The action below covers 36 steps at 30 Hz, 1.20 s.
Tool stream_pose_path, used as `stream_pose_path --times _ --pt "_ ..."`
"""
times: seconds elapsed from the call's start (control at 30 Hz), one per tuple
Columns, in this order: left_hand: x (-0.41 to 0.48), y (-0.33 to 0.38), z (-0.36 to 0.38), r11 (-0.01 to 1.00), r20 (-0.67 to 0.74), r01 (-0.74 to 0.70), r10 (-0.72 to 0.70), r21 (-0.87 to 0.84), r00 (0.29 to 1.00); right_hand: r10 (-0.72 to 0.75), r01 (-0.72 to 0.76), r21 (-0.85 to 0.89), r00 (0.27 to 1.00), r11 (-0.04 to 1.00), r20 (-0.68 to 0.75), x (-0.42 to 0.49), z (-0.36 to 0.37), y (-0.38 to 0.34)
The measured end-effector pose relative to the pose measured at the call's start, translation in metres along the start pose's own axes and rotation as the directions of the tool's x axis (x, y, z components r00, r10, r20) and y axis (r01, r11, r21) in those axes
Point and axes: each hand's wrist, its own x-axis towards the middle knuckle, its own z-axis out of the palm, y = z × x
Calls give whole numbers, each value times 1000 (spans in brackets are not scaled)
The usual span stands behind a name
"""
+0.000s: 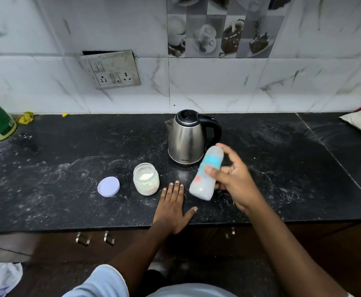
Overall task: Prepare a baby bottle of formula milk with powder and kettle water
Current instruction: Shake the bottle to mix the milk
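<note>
A person's right hand point(232, 185) grasps a tilted, blurred baby bottle point(206, 173) of milky liquid above the black counter point(68, 168), just before the kettle point(187, 138). The left hand point(174, 207) rests flat and released beside the open powder jar point(146, 179).

On the speckled black stone countertop point(68, 159): steel electric kettle with black handle point(187, 139) at centre rear. Before it and to the left, open glass jar of white powder point(146, 181); further left, round lilac lid point(108, 186), lying apart. Left hand point(173, 209) flat near the front edge. Right hand point(233, 181) holding tilted translucent baby bottle point(206, 174) just right of the kettle, above the counter.
</note>
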Motion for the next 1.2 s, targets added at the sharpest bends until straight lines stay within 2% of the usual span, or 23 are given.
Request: stream_pose_path --times 0.07,0.1,0.13,0.2,0.23,0.27,0.37,0.4,0.47,0.5,0.53,0.6,0.63,0.73,0.77,0.87,0.9,1.0,1.03,1.1,1.13,1.17,1.2 --pt "0 0 1 1000 1 -2 2 -7 1000 -36 67 163 981 984 -189 3 -5 -5" --pt "0 1 1 1000 2 -3 3 -6 1000 -45 90 187 971 978 -233 5 -8 -5" --pt "0 0 2 1000 3 -2 2 -4 1000 -45 79 165 979 983 -200 4 -7 -8" --pt "1 0 2 1000 0 1 -1 4 1000 2 -2 -15 999 1000 37 1 -7 -6" --pt "1 0 2 1000 -3 2 -2 8 1000 12 -6 -59 995 998 101 -2 -7 -5" --pt "1 0 1 1000 -3 2 -2 9 1000 3 0 -39 997 999 80 -2 -6 -6" --pt "1 1 1 1000 1 -3 3 -3 1000 -77 109 152 977 982 -200 7 -14 -6" --pt "1 0 2 1000 -2 -2 2 -6 1000 -81 106 135 980 985 -184 7 -14 -8" --pt "1 0 1 1000 -7 -2 2 -5 1000 -56 56 11 998 998 3 3 -12 -9" --pt "1 -1 1 1000 -7 -3 3 -4 1000 -54 54 0 998 999 38 0 -11 -9" --pt "1 -1 1 1000 -6 -4 4 -6 1000 -64 64 42 998 997 -5 0 -10 -9" --pt "1 0 2 1000 -5 -4 4 -14 1000 -89 123 169 976 978 -196 4 -12 -8" --pt "1 0 2 1000 -5 -5 5 -17 1000 -92 131 177 972 975 -217 5 -12 -8" --pt "0 0 1 1000 -10 -2 2 -14 1000 -61 61 -5 998 998 32 0 -6 -4" --pt "0 0 0 1000 -9 -2 2 -12 1000 -69 69 7 997 998 41 -2 -4 -5" --pt "0 1 -1 1000 -7 -6 6 -15 1000 -127 164 168 969 972 -210 7 -12 -7" --pt "0 1 0 1000 -8 -6 6 -17 1000 -115 149 171 975 974 -192 9 -15 -9" --pt "0 -1 2 1000 -8 -5 5 -9 1000 -40 41 -3 993 999 113 2 -12 -12" --pt "1 -1 1 1000 -6 -6 6 -6 1000 -44 43 5 994 999 100 0 -10 -12" --pt "1 -1 1 1000 -3 -5 5 -9 1000 -89 104 134 990 986 -113 4 -11 -11" --pt "1 0 1 1000 -2 -6 6 -12 1000 -101 129 167 981 977 -169 7 -14 -10" --pt "1 0 2 1000 0 -7 7 -12 1000 -89 112 152 985 982 -145 6 -14 -12" --pt "1 0 2 1000 -1 -6 6 -9 1000 -67 70 89 997 994 -42 4 -13 -13"
